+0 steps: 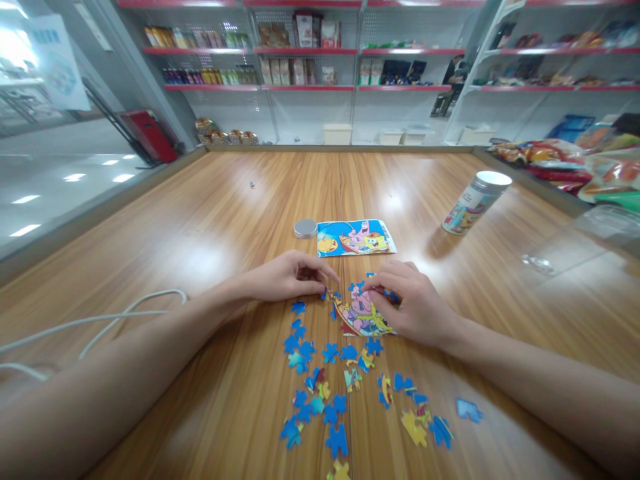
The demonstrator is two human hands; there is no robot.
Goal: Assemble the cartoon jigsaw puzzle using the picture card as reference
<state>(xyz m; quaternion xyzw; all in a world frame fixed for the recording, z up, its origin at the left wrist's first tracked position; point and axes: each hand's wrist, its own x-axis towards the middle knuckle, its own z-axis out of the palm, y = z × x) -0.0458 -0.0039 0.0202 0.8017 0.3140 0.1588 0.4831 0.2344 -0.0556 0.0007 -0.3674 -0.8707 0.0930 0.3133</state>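
Note:
A partly joined jigsaw puzzle [357, 320] lies on the wooden table, showing a pink figure and a yellow one in a boat. At its upper left, my left hand [295, 277] has thumb and forefinger slightly apart, the thumb close to a small puzzle piece [331, 294]. My right hand [413, 303] is bent over the puzzle's right side, its fingertips on a piece and partly hiding the picture. Loose, mostly blue pieces [330, 352] are scattered below both hands. Just beyond the puzzle is the picture card [356, 239] with the cartoon scene.
Beside the card sits a round metal lid [305, 228]. A printed cylindrical can [477, 203] stands at the right, near a clear plastic box [590, 233]. A white cable [135, 312] crosses the left. Food packages [555, 157] lie past the right edge; stocked shelves stand behind, with a person nearby.

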